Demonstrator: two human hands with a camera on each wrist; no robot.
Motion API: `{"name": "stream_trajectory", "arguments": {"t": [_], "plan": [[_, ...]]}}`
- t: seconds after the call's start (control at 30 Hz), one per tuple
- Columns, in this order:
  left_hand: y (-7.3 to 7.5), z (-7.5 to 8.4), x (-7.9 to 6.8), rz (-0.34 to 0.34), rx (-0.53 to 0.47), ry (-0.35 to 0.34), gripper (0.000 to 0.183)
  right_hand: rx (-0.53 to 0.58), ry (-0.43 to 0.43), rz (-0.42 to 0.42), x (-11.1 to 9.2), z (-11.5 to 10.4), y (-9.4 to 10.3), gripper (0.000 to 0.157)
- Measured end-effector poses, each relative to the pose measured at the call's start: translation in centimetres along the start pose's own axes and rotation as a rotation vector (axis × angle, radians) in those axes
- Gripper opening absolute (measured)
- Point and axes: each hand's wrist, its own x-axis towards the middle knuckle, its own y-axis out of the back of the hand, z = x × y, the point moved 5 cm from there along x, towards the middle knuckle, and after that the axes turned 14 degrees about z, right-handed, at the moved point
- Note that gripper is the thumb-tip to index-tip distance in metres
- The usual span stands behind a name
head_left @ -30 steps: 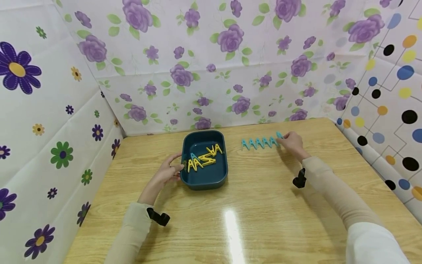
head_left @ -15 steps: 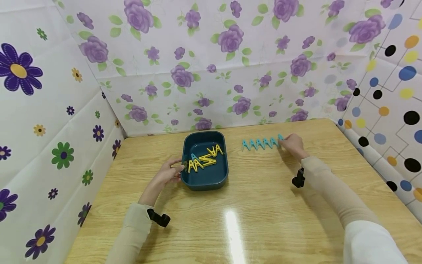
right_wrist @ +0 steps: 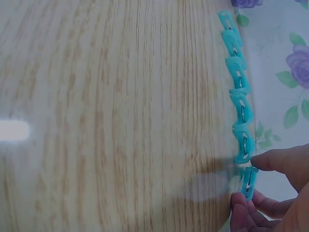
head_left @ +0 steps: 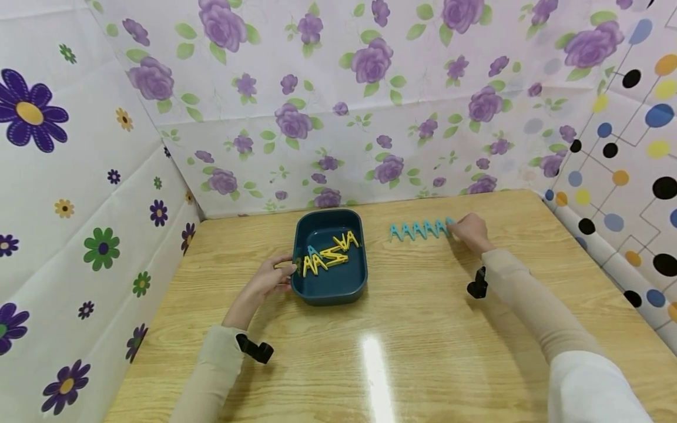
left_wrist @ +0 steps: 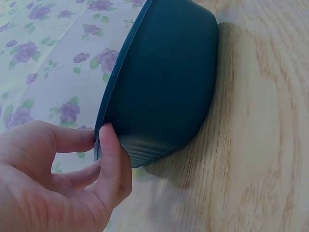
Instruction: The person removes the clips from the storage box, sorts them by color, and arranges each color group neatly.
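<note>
My left hand (head_left: pixel 267 278) pinches the left rim of a dark blue plastic bin (head_left: pixel 330 289); the left wrist view shows thumb and fingers on the bin's rim (left_wrist: pixel 110 92). Inside the bin lie several yellow clothespins (head_left: pixel 334 257) and a light blue clothespin (head_left: pixel 312 251). To the bin's right, several light blue clothespins (head_left: pixel 416 230) form a zigzag row on the table. At the row's right end my right hand (head_left: pixel 471 231) holds another light blue clothespin (right_wrist: pixel 249 182) between thumb and fingers, close beside the last one. Part of it is hidden by the fingers.
Everything rests on a wooden table (head_left: pixel 412 329) with a glossy light streak at the front. A flowered cloth wall (head_left: pixel 349 147) rises right behind the row and bin. Patterned cloth also borders the left and right sides.
The light blue clothespin in my right hand has come down slightly and straightened in line with the row. My left hand and the bin have stayed in place.
</note>
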Motion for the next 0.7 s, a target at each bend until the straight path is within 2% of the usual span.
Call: {"name": "stream_trajectory", "arguments": {"t": [0.5,0.7], "plan": [[-0.11,0.1,-0.36,-0.017,-0.006,0.008,0.053,-0.017,-0.021,-0.004,0.32,0.49,-0.09,0.048],[-0.22,0.1,-0.3,-0.017,-0.003,0.004,0.053,-0.024,-0.003,0.016,0.26,0.36,0.15,0.05]]}}
